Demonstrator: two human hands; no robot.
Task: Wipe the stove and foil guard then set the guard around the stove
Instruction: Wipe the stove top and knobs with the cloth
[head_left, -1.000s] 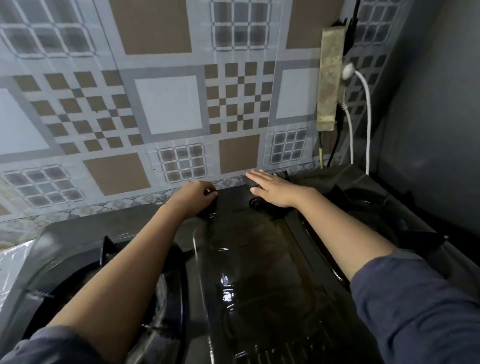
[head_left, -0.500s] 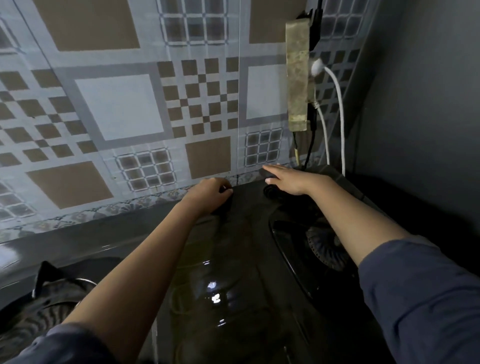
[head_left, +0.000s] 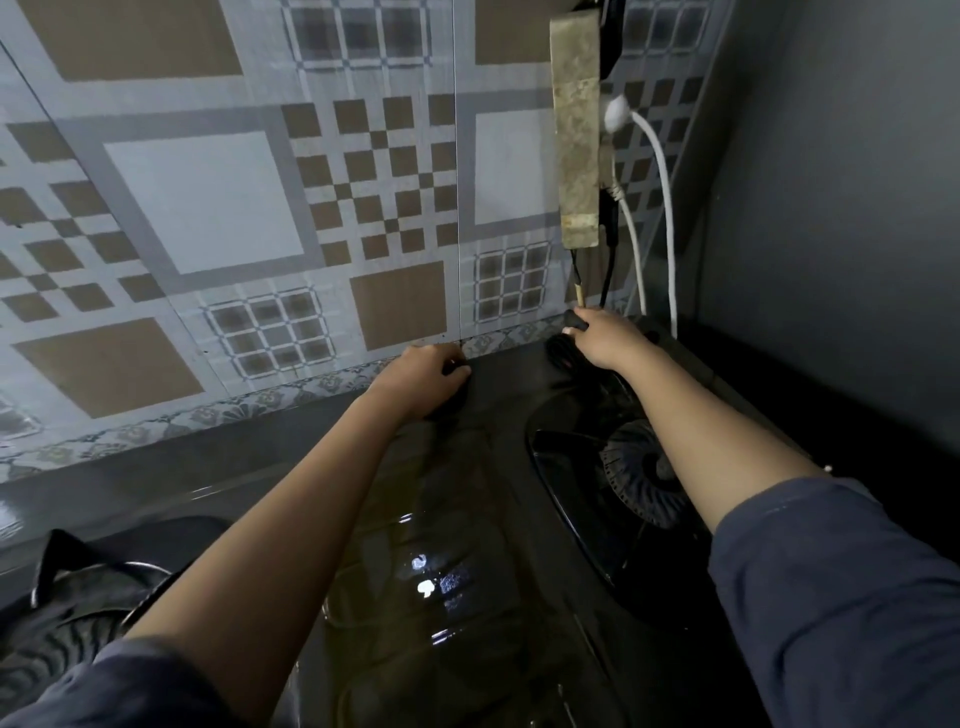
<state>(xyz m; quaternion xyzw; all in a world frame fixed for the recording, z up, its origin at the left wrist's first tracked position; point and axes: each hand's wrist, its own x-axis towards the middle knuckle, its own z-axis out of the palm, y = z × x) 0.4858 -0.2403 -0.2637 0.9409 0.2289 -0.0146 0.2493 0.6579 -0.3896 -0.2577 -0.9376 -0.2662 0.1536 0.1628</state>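
The black glass-topped stove (head_left: 457, 493) fills the lower view, its surface glossy with reflections. My left hand (head_left: 426, 376) has its fingers curled over the stove's rear edge at the middle. My right hand (head_left: 605, 340) is at the rear right corner, fingers closed on a small dark object (head_left: 571, 331) that I cannot identify. The right burner (head_left: 634, 478) lies under my right forearm. Just behind the stove stands a shiny panel with a square tile pattern (head_left: 208, 208); I cannot tell whether it is the foil guard or the wall. No cloth is visible.
The left burner grate (head_left: 57, 613) sits at the lower left. A grimy power strip (head_left: 576, 130) hangs on the back wall above my right hand, with a white cable (head_left: 667, 218) and dark cords dropping behind the stove. A grey side wall (head_left: 831, 208) closes the right.
My view has swung right and closer. My right hand slid from lying flat on the stove top to the rear right corner and closed on something dark. My left hand stays on the rear edge.
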